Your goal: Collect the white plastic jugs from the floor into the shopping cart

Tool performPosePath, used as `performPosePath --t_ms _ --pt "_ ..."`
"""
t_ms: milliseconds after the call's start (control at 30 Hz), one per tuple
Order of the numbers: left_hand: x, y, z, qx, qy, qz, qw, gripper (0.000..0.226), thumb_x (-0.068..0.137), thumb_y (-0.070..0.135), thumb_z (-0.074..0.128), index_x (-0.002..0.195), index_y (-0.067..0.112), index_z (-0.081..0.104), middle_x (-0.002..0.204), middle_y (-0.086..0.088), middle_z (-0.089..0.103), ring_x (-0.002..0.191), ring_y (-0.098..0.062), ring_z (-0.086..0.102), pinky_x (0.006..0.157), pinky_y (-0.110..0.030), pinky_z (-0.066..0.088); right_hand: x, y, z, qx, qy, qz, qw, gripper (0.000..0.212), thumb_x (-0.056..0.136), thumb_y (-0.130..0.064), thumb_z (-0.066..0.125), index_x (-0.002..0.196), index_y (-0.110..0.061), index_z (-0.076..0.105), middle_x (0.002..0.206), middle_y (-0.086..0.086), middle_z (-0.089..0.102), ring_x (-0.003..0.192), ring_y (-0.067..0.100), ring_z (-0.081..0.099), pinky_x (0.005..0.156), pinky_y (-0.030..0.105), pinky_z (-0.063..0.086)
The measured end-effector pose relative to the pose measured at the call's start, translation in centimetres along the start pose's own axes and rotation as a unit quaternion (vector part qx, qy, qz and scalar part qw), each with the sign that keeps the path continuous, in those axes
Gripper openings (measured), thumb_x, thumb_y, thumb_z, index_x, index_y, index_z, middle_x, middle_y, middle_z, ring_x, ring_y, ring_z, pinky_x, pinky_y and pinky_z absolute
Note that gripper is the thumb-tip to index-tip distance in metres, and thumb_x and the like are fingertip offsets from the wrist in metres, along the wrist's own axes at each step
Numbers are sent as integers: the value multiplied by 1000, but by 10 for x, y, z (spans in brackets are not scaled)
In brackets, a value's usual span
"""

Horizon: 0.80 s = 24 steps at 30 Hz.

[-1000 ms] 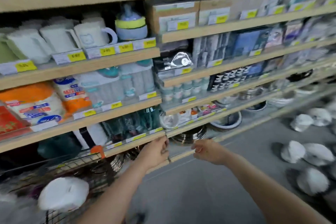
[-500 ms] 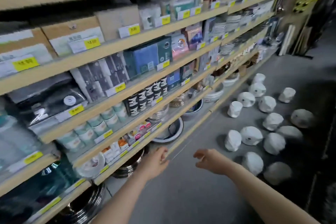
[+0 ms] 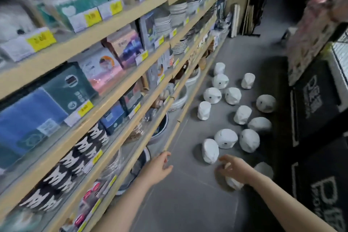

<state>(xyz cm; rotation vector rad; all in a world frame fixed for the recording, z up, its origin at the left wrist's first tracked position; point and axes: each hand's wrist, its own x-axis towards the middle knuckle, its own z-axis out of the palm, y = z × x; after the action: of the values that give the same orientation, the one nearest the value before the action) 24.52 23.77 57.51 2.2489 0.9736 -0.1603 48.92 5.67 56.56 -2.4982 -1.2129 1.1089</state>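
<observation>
Your right hand (image 3: pixel 234 168) was out over the grey floor (image 3: pixel 188 203), fingers spread and loosely curved, holding nothing; it hovered over a white jug (image 3: pixel 233 182) that it partly hid, and contact could not be read. Your left hand (image 3: pixel 160 167) was relaxed and empty, fingers slack, just beside the front edge of the lowest shelf (image 3: pixel 170 137); touching or apart, unclear. The white jugs (image 3: pixel 226 138) lay scattered on the floor between the shelving and the dark printed mats (image 3: pixel 316 100) on the right, all ahead of your hands. Some stood upright, e.g. one at the far end (image 3: pixel 248 80) and one nearer the shelf (image 3: pixel 203 110), long axis vertical. Others lay tipped on their sides, among them the nearest clear one (image 3: pixel 210 150), its long axis running roughly away from you. Spouts and handles were too blurred to read. The cart was out of frame.
</observation>
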Motion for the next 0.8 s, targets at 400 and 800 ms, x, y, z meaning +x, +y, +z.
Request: performPosePath --t_ms 400,800 --pt "242 82 -16 42 -58 62 996 63 89 44 58 144 28 32 132 6 47 118 -9 49 98 -23 39 140 97 -122 60 33 38 997 84 69 -48 73 141 -30 33 139 -2 40 122 16 48 101 30 42" --pt "501 137 93 13 -112 111 987 71 88 46 60 148 35 22 152 7 29 139 -11 30 110 -25 26 330 234 -160 45 45 54 997 87 73 -42 75 142 -40 23 143 -7 26 126 16 36 99 28 42"
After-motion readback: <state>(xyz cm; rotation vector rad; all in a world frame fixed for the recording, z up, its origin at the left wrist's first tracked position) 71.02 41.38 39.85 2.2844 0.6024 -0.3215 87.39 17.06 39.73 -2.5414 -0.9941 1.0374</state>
